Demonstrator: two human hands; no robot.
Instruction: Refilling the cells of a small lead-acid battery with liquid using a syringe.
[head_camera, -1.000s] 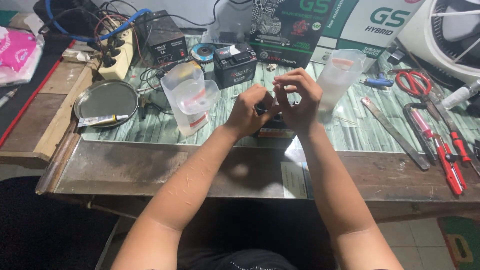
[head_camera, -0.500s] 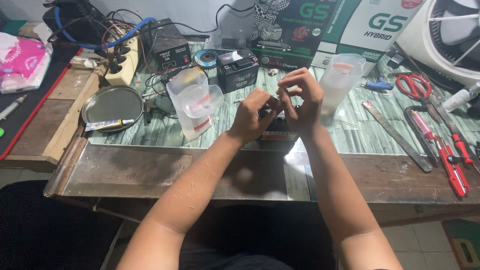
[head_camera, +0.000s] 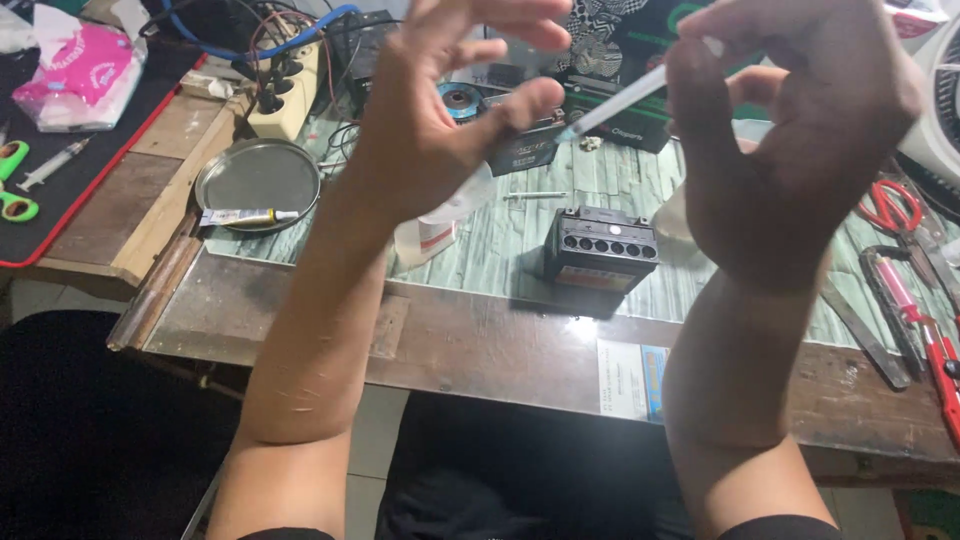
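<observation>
On the bench, head view: a small black battery (head_camera: 600, 250) stands upright on the green-patterned top, with a row of round filler holes along its upper face and an orange-red label strip on its front wall. A white-and-blue rectangular sticker (head_camera: 632, 379) lies flat on the brown front edge of the bench (head_camera: 470, 340), below and just right of the battery. A pink-and-white soft packet (head_camera: 85, 82) sits at far left on a black mat with red border (head_camera: 60, 210). A dark printed carton (head_camera: 610, 60) leans at the back, mostly hidden behind the hands. A second black battery (head_camera: 520, 150) stands behind the first, partly covered. A white glue tube (head_camera: 245, 216) with a printed label rests across the rim of a round metal tray (head_camera: 255, 170).

Left hand (head_camera: 445, 110): raised near the camera, fingers spread and loosely curled, thumb tip pointing toward the tip of a thin clear syringe-like tube (head_camera: 610, 105). Whether thumb and tip touch, I cannot tell.

Right hand (head_camera: 790, 130): raised, fingers curled closed around the upper end of the tube, which slants down to the left between the two hands, well above the battery.

Red-handled scissors (head_camera: 890, 205) and red-handled tools (head_camera: 925, 320) lie at the right edge.
</observation>
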